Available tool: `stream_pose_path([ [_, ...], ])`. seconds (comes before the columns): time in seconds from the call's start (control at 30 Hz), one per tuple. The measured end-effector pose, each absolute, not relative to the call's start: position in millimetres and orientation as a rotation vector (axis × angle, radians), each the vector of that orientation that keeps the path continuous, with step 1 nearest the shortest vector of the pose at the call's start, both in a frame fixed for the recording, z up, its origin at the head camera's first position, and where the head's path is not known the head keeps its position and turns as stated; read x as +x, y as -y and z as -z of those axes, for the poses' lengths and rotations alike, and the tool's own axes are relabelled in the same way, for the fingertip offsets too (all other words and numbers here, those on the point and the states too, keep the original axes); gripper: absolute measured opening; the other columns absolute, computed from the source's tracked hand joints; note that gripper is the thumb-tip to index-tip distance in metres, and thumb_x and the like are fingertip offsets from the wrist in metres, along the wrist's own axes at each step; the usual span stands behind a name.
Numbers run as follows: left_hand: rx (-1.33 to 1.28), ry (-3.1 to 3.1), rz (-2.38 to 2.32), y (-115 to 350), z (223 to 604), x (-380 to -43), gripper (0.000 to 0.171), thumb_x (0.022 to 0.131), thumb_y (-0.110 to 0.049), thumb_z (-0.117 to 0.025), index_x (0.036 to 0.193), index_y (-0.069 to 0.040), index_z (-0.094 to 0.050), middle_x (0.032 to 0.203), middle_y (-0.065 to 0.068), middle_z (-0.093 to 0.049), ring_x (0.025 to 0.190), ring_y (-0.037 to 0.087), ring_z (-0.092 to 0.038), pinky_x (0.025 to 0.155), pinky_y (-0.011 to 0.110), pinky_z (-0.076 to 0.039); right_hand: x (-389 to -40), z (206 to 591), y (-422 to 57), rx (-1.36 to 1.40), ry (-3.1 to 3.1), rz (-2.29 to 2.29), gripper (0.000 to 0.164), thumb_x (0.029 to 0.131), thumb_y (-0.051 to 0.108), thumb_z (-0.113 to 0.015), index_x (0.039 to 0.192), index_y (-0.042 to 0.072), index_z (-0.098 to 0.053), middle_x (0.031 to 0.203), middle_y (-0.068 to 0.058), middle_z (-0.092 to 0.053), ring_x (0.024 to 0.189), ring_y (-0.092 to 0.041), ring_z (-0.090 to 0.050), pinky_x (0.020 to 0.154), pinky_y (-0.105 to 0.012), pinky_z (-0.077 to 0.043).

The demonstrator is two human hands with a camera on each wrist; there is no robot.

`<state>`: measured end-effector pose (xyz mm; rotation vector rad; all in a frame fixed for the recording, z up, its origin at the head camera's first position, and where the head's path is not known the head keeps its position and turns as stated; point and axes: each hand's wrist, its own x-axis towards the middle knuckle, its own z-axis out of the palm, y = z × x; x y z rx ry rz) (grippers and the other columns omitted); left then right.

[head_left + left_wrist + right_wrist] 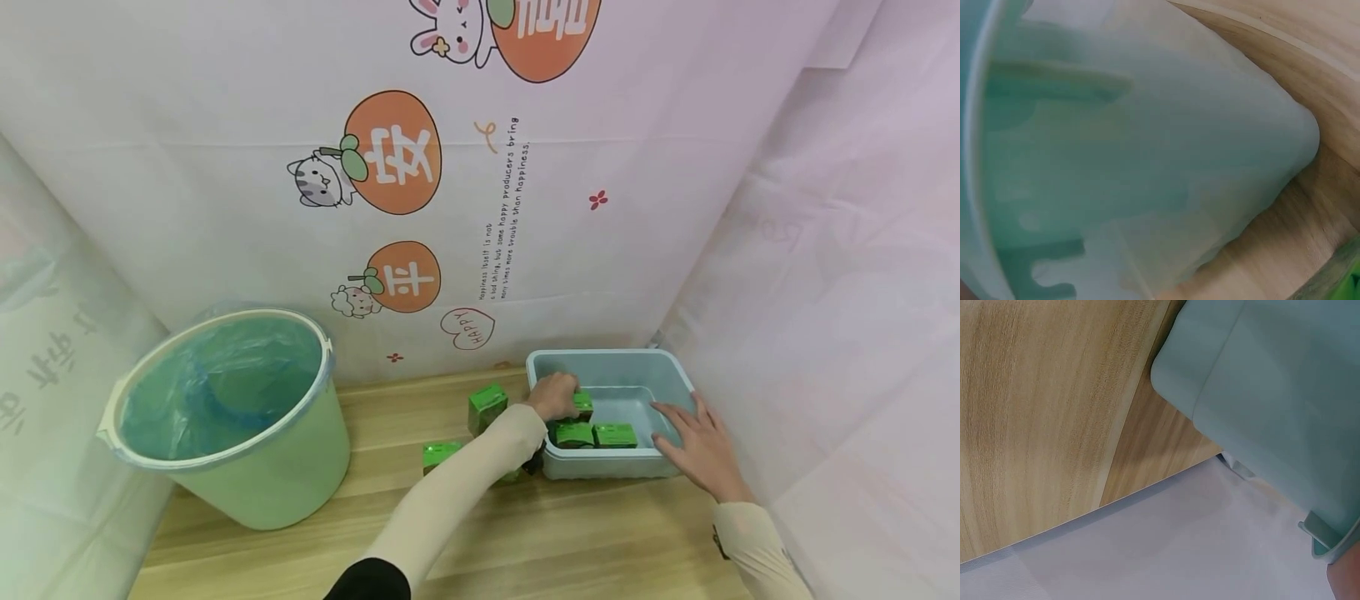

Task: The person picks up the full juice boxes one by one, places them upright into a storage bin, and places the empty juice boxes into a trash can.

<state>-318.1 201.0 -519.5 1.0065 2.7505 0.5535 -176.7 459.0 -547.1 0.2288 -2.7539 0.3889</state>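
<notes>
In the head view, my left hand (553, 396) reaches over the left rim of a light blue plastic bin (615, 463). Its curled fingers grip a small green box (582, 403) inside. Two more green boxes, a left one (574, 436) and a right one (615, 435), lie along the bin's near wall. My right hand (703, 448) rests on the bin's right rim with fingers spread over the inside. The left wrist view is filled by the bin's outer wall (1147, 144); the right wrist view has its wall (1254, 394) and a bit of skin at the rim.
Left of the bin, a green box (487, 407) stands on the wooden table (600, 533), and another (440, 453) lies nearer, partly behind my left sleeve. A large green bucket (277, 475) with a plastic liner stands at the left. Printed cloth (600, 275) hangs behind.
</notes>
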Motion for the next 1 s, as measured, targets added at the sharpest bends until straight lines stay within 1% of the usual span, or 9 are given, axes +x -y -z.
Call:
stream_pose_path([
  [0.1,1.011,-2.758,-0.55,-199.4,520.8,-318.7,0.042,0.092,-0.021,-0.086,0.131,-0.009,-0.074,0.124,0.002,-0.074,0.105,0.015,-0.071,0.082,0.025,-0.058,-177.5,546.0,-457.4,0.231,2.757,-0.397,0.055,0.097,0.038,-0.067,0.143,0.009,-0.061,0.14,-0.026,-0.063,0.145,-0.062,-0.03,0.113,-0.073,-0.026],
  [0.2,1.008,-2.75,-0.549,-198.3,520.5,-318.4,0.046,0.092,-0.022,-0.086,0.134,-0.009,-0.072,0.127,0.002,-0.073,0.107,0.015,-0.071,0.084,0.025,-0.058,-177.8,545.9,-456.5,0.238,2.753,-0.403,0.055,0.096,0.038,-0.067,0.143,0.009,-0.061,0.14,-0.026,-0.063,0.145,-0.062,-0.029,0.113,-0.073,-0.025],
  [0.37,1.052,-2.691,-0.619,-195.4,516.1,-316.8,0.057,0.092,-0.021,-0.086,0.143,-0.006,-0.064,0.139,0.006,-0.067,0.12,0.017,-0.066,0.092,0.025,-0.055,-176.4,546.9,-457.5,0.244,2.735,-0.407,0.055,0.095,0.035,-0.068,0.142,0.008,-0.062,0.139,-0.026,-0.064,0.145,-0.062,-0.029,0.112,-0.073,-0.025],
  [0.47,1.085,-2.658,-0.676,-192.2,513.7,-316.5,0.06,0.093,-0.02,-0.085,0.146,-0.004,-0.061,0.143,0.009,-0.063,0.126,0.019,-0.062,0.097,0.024,-0.053,-176.2,547.8,-458.6,0.243,2.736,-0.406,0.055,0.095,0.036,-0.068,0.142,0.009,-0.062,0.139,-0.025,-0.063,0.146,-0.061,-0.028,0.114,-0.073,-0.025],
  [0.67,1.138,-2.563,-0.86,-181.8,514.2,-320.5,0.055,0.097,-0.016,-0.08,0.146,-0.003,-0.06,0.145,0.011,-0.061,0.131,0.021,-0.059,0.102,0.024,-0.05,-175.4,546.5,-456.4,0.24,2.747,-0.411,0.055,0.096,0.037,-0.067,0.144,0.01,-0.061,0.14,-0.025,-0.063,0.146,-0.06,-0.028,0.114,-0.072,-0.025],
  [0.73,1.159,-2.526,-0.955,-177.4,516.2,-323.7,0.053,0.098,-0.013,-0.078,0.145,-0.001,-0.059,0.144,0.013,-0.062,0.132,0.024,-0.059,0.102,0.025,-0.051,-174.7,546.5,-456.1,0.24,2.746,-0.414,0.055,0.096,0.037,-0.068,0.143,0.01,-0.061,0.14,-0.026,-0.062,0.146,-0.061,-0.028,0.113,-0.073,-0.025],
  [0.87,1.161,-2.465,-1.126,-166.8,517.8,-329.1,0.051,0.097,-0.008,-0.077,0.144,0.002,-0.059,0.141,0.016,-0.063,0.131,0.026,-0.061,0.103,0.026,-0.051,-174.6,546.4,-457.2,0.247,2.743,-0.403,0.054,0.096,0.035,-0.068,0.143,0.009,-0.06,0.14,-0.027,-0.062,0.146,-0.061,-0.028,0.114,-0.072,-0.025],
  [1.0,1.165,-2.421,-1.219,-153.7,515.0,-330.9,0.049,0.097,-0.007,-0.078,0.142,0.002,-0.061,0.14,0.017,-0.064,0.13,0.026,-0.061,0.104,0.027,-0.051,-174.7,546.8,-456.8,0.252,2.744,-0.403,0.054,0.097,0.035,-0.067,0.144,0.009,-0.06,0.141,-0.028,-0.061,0.146,-0.061,-0.027,0.115,-0.072,-0.023],
])
